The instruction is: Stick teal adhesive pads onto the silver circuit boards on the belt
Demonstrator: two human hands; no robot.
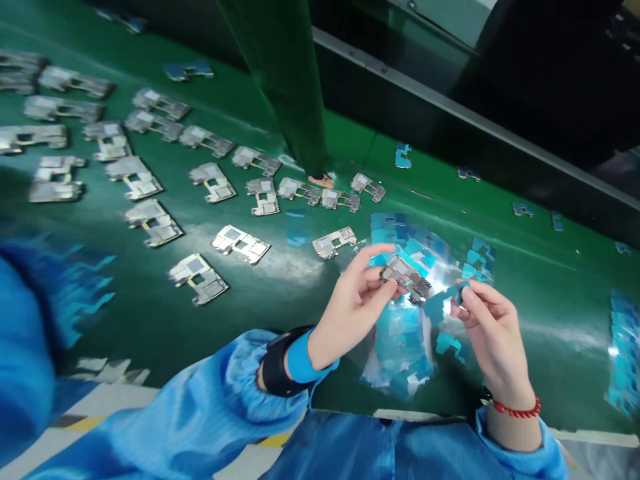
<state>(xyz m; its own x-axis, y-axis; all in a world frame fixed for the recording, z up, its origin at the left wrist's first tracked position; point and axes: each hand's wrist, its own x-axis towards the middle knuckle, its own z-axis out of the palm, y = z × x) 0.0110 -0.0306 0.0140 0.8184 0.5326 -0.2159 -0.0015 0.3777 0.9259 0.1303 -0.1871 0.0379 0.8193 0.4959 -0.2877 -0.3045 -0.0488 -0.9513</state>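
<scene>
Your left hand (353, 303) pinches a small metal part (406, 277) between thumb and fingers. Your right hand (493, 327) is closed on a blue film piece (443, 301), whose free end touches the part. Both hands hover close together just above the pile of blue films (405, 360) on the green table (280, 293). Left of the pile and beyond it, many more metal parts (150, 220) lie spread in loose rows. Behind the pile a green post (285, 80) stands on the table. Right of the pile, more blue scraps (623, 353) lie well apart.
</scene>
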